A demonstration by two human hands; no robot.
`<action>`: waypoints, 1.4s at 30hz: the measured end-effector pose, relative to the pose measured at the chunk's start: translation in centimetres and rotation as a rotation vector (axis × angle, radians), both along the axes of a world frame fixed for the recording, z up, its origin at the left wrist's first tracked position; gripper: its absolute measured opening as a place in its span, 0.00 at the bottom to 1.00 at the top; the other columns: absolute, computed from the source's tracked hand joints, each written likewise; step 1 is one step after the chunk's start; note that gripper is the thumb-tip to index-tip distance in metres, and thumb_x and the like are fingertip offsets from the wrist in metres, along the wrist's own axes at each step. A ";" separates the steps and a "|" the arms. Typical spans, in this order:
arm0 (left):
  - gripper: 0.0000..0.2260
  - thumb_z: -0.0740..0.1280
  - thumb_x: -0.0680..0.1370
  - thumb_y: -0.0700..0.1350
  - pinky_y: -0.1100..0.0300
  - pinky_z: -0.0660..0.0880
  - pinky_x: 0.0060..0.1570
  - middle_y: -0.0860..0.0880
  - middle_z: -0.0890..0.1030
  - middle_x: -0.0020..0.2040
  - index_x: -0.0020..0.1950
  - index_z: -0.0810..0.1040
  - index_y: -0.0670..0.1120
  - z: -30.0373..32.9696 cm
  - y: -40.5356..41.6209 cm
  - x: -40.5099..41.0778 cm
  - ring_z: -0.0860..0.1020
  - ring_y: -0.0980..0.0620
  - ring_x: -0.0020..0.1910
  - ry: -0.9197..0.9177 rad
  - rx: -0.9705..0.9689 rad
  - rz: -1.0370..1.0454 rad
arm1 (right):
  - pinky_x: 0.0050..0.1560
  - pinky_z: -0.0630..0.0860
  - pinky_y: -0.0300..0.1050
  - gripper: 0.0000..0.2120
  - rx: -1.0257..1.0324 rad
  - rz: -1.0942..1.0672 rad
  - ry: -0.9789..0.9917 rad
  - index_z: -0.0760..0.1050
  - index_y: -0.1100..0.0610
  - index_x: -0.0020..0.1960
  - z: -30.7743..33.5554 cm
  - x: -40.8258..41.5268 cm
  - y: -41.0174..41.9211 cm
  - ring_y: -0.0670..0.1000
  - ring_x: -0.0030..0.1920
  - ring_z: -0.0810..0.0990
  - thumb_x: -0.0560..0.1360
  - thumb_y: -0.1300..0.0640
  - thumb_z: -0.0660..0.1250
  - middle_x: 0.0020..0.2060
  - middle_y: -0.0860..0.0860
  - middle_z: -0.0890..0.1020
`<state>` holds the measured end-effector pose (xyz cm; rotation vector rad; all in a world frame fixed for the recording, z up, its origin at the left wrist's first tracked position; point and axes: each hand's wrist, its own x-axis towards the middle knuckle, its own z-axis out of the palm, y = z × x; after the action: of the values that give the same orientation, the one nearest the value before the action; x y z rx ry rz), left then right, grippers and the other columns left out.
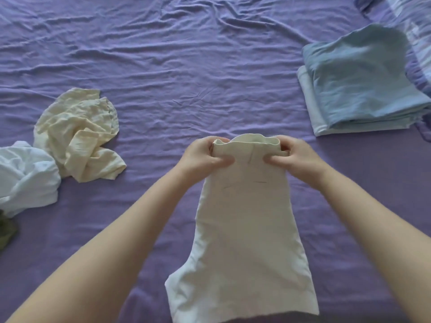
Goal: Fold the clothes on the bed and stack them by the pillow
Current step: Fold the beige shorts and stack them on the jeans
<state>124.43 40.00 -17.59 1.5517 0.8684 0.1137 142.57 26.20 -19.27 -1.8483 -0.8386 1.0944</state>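
Got both my left hand and right hand pinching the waistband corners of these cream shorts over the bed, fingers clamped on, and they seem light and floppy, so the corners feel like the right grip.

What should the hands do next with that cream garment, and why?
Probably fold it in half. Both the left hand and right hand pinch the top edge of the cream garment, which hangs long and unfolded; the folded blue stack waits beyond.

Home bedroom: wrinkled purple bedsheet, patterned pillow, loose and folded clothes.
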 end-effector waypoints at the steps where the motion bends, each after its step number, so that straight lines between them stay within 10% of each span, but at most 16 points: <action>1: 0.14 0.74 0.65 0.44 0.59 0.76 0.49 0.50 0.82 0.47 0.46 0.81 0.59 0.9 -1.0 -1.0 0.80 0.53 0.48 0.000 0.055 -0.059 | 0.49 0.72 0.40 0.13 0.022 0.042 -0.085 0.78 0.55 0.53 0.9 -0.7 -1.4 0.46 0.45 0.76 0.70 0.65 0.70 0.44 0.50 0.79; 5: 0.13 0.75 0.68 0.42 0.58 0.69 0.50 0.46 0.77 0.42 0.52 0.83 0.50 2.4 -6.8 -4.8 0.74 0.47 0.46 -0.001 0.628 -0.295 | 0.49 0.66 0.32 0.10 0.233 0.189 -0.619 0.79 0.60 0.46 2.5 -4.5 -8.0 0.55 0.46 0.75 0.67 0.67 0.74 0.41 0.51 0.78; 9: 0.17 0.76 0.65 0.36 0.48 0.75 0.55 0.40 0.80 0.50 0.52 0.83 0.43 1.1 -13.9 -8.8 0.76 0.36 0.55 -0.050 0.869 -0.354 | 0.55 0.73 0.46 0.09 0.284 0.328 -0.830 0.77 0.62 0.38 1.2 -8.1 -14.6 0.58 0.54 0.79 0.63 0.71 0.74 0.51 0.56 0.82; 17: 0.19 0.81 0.61 0.42 0.40 0.75 0.55 0.45 0.82 0.54 0.50 0.83 0.45 -4.6 -22.8 -14.5 0.79 0.41 0.57 0.079 0.943 -0.475 | 0.43 0.79 0.42 0.09 0.230 0.495 -0.828 0.75 0.59 0.35 -4.3 -12.8 -21.9 0.52 0.45 0.84 0.64 0.66 0.75 0.44 0.51 0.84; 22: 0.11 0.76 0.66 0.47 0.52 0.72 0.56 0.42 0.83 0.47 0.42 0.83 0.41 -6.7 -24.0 -15.5 0.77 0.49 0.54 0.086 0.777 -0.348 | 0.35 0.76 0.45 0.07 0.045 0.404 -0.663 0.76 0.57 0.40 -6.6 -14.8 -23.5 0.54 0.42 0.81 0.69 0.57 0.73 0.41 0.49 0.82; 26: 0.17 0.68 0.74 0.57 0.53 0.61 0.70 0.44 0.72 0.69 0.57 0.82 0.48 -8.2 -24.9 -16.6 0.66 0.48 0.71 0.366 0.667 -0.410 | 0.44 0.68 0.39 0.14 -0.046 0.359 -0.511 0.79 0.53 0.46 -7.1 -15.5 -23.6 0.49 0.45 0.78 0.74 0.42 0.65 0.42 0.47 0.82; 35: 0.26 0.67 0.72 0.55 0.57 0.61 0.59 0.53 0.73 0.59 0.70 0.68 0.58 -9.6 -24.2 -14.0 0.71 0.50 0.60 0.589 0.853 -0.449 | 0.61 0.65 0.50 0.30 -0.560 0.318 -0.769 0.59 0.42 0.73 -7.8 -16.5 -20.6 0.57 0.60 0.69 0.73 0.42 0.62 0.57 0.54 0.75; 38: 0.20 0.76 0.63 0.50 0.55 0.66 0.51 0.50 0.79 0.49 0.55 0.80 0.54 -9.1 -22.7 -12.0 0.78 0.46 0.49 0.431 1.064 -0.339 | 0.47 0.71 0.52 0.16 -0.225 0.095 -1.008 0.79 0.52 0.52 -6.4 -16.3 -18.7 0.57 0.48 0.76 0.65 0.53 0.73 0.44 0.53 0.77; 40: 0.25 0.77 0.64 0.52 0.50 0.70 0.60 0.46 0.78 0.61 0.60 0.79 0.52 -9.1 -21.1 -10.9 0.76 0.42 0.60 0.445 1.083 -0.298 | 0.46 0.73 0.52 0.15 -0.045 -0.110 -1.026 0.77 0.56 0.50 -5.8 -15.9 -17.9 0.58 0.47 0.76 0.64 0.57 0.75 0.46 0.55 0.77; 42: 0.34 0.69 0.72 0.58 0.45 0.49 0.73 0.44 0.56 0.77 0.75 0.61 0.52 -9.6 -19.8 -10.2 0.54 0.42 0.76 0.527 1.003 -0.374 | 0.51 0.73 0.55 0.18 -0.072 -0.339 -0.761 0.73 0.59 0.58 -5.3 -15.0 -17.0 0.60 0.52 0.76 0.70 0.56 0.71 0.52 0.58 0.77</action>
<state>114.24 20.19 -27.17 2.7438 0.9581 -0.1714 127.59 9.21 -24.57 -2.3928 -0.8466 0.1876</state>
